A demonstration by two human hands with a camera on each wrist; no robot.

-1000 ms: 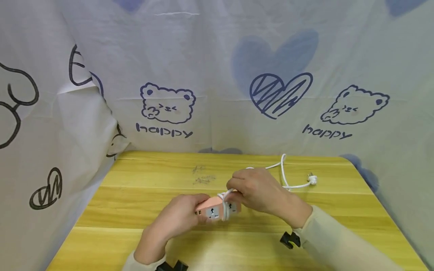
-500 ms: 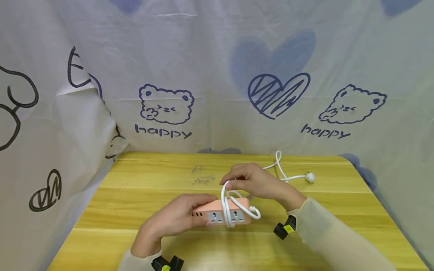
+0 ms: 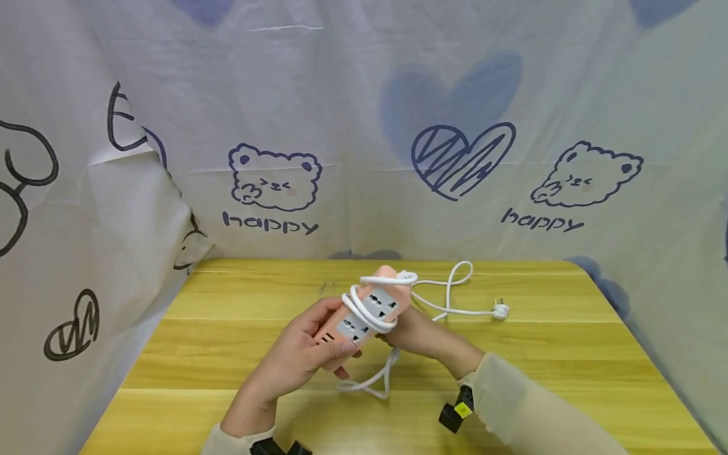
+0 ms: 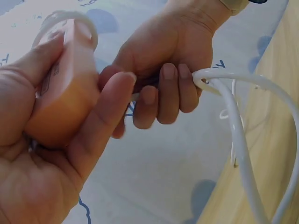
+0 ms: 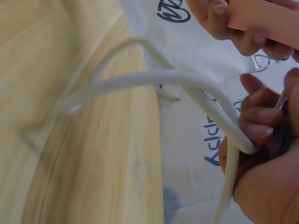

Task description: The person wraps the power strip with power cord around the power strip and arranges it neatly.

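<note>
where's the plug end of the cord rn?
Head view: the plug lies on the wooden table, right of centre toward the back edge, beyond the right hand and apart from both hands.

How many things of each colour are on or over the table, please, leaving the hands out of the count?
Pink: 1, the power strip, gripped by the left hand.
White: 1, the cord with its plug, held by the right hand.
Yellow wood: 1, the table.
Total: 3.
</note>
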